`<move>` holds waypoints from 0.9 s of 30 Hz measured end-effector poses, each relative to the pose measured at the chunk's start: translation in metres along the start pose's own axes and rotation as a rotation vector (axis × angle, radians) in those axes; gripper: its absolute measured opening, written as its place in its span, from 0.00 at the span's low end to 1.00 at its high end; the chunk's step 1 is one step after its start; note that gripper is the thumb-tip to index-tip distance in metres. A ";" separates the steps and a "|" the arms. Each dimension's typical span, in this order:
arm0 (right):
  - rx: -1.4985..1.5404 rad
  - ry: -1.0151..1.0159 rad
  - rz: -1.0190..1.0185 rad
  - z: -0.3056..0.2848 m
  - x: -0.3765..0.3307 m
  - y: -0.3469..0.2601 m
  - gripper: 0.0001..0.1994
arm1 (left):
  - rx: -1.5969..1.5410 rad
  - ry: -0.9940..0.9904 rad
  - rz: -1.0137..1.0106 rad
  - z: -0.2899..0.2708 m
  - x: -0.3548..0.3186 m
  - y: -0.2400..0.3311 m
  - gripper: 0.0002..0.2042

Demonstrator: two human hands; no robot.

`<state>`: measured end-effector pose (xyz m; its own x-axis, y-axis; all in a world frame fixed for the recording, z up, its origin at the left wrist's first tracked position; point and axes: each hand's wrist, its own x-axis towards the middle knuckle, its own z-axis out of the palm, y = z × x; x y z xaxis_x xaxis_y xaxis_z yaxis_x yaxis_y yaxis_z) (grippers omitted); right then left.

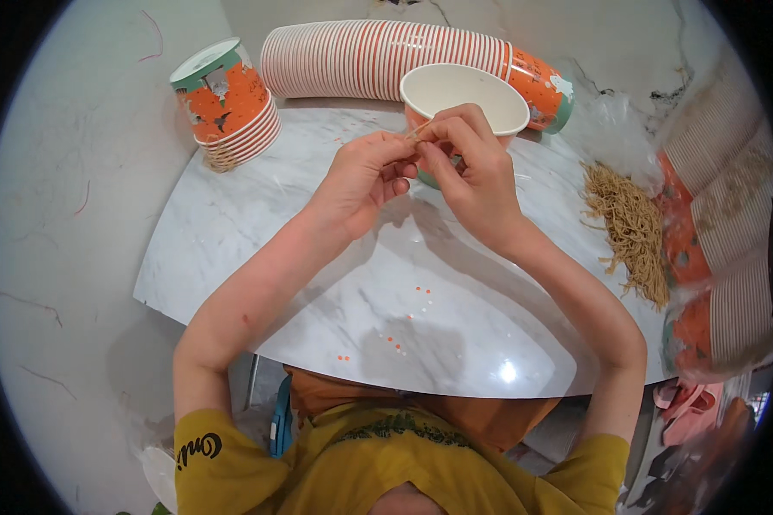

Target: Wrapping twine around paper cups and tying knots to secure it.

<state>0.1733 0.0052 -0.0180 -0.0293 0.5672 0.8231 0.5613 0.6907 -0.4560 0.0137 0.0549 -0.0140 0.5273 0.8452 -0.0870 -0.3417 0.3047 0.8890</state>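
Both my hands meet in front of a large paper cup (464,90), which stands upright with its white inside showing. A short piece of tan twine (418,131) runs between my fingertips near the cup's left side. The thumb and forefinger of my left hand (369,172) pinch it, with the other fingers curled. My right hand (479,180) is closed in a pinch on the same twine and hides part of the cup's orange and green wall. Where the twine passes behind the fingers, I cannot make it out.
Behind lies a long row of nested cups (378,60). An upside-down cup stack (228,103) stands at the left, with twine loops at its base. A twine bundle (631,227) and bagged cups (730,249) are at the right. Orange paper dots (395,345) dot the marbled table (489,343).
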 end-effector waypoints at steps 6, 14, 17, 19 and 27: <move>0.006 0.024 0.012 0.022 0.001 0.010 0.04 | 0.273 0.091 0.216 -0.003 -0.001 -0.002 0.04; 0.225 0.009 0.224 0.029 0.001 0.011 0.04 | 0.860 0.195 0.825 -0.017 0.004 -0.011 0.04; 0.232 0.013 0.219 0.025 0.005 0.007 0.03 | 0.804 0.145 0.966 -0.017 0.010 -0.011 0.04; 0.217 0.033 0.199 0.024 0.008 0.005 0.03 | 0.702 0.093 0.997 -0.015 0.009 -0.010 0.04; 0.160 0.079 0.231 0.009 0.013 0.005 0.02 | 0.249 0.012 0.320 0.006 0.014 0.011 0.04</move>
<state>0.1689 0.0199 -0.0129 0.1520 0.6852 0.7123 0.4074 0.6132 -0.6767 0.0219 0.0674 -0.0031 0.4155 0.8855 0.2078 -0.2875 -0.0888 0.9536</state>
